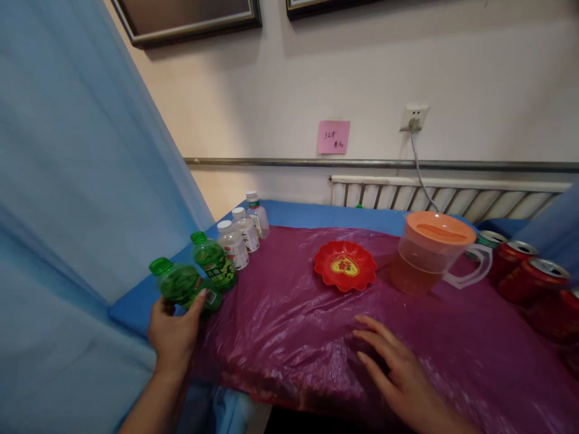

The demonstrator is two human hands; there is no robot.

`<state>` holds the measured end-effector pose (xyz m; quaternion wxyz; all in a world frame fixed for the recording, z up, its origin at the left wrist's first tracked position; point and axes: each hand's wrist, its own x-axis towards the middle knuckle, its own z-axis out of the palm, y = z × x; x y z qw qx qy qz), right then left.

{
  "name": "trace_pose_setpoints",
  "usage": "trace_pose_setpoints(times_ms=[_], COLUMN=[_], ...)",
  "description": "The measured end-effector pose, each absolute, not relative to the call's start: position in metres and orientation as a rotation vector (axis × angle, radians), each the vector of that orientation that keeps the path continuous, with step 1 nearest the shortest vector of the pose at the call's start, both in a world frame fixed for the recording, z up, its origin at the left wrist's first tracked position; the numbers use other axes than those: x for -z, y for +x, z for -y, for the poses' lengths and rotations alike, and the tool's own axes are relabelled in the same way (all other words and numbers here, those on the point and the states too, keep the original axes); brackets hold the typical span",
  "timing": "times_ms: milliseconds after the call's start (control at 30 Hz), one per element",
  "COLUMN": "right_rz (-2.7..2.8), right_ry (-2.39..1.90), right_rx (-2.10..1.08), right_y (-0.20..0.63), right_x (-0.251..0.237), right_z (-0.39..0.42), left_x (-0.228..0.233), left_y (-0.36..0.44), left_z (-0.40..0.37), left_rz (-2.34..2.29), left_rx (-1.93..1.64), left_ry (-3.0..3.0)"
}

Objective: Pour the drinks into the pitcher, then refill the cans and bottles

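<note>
My left hand [174, 331] grips a green plastic bottle [181, 284] with a green cap. That bottle leans to the left at the near left of the table. Beside it stands a second green bottle [215, 265], upright. Farther back in the same row are several clear bottles [233, 246] with white caps. Over the near part of the purple plastic sheet [289, 337], my right hand [398, 367] is open with fingers apart and nothing in them. A red scalloped plate [323, 265] with a yellow pattern lies beyond my right hand.
A clear pitcher [418, 259] with an orange lid holds amber liquid at the right. Several red cans [534, 280] line the right edge. Blue curtain [76, 150] hangs at the left. A radiator [452, 193] and a plugged-in socket [414, 117] are behind.
</note>
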<state>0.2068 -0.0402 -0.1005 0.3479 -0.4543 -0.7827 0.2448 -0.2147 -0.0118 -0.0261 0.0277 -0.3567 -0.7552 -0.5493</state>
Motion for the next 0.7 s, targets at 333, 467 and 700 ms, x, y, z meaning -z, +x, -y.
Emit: trace_pose_setpoints(times_ms=[333, 467, 700], right_rz=[1.728, 1.634, 1.164], right_ry=[-1.236, -1.25, -1.46], right_rx=[-0.615, -0.561, -0.411], right_y=[0.239, 0.248, 0.284], right_x=[0.111, 0.111, 0.111], right_z=[0.035, 0.033, 0.012], left_x=[-0.017, -0.018, 0.012], left_y=[-0.111, -0.059, -0.005], left_z=[-0.012, -0.067, -0.145], left_rz=[2.083, 1.977, 1.847], left_rx=[2.158, 2.28, 2.2], left_ry=[-1.61, -1.989, -2.18])
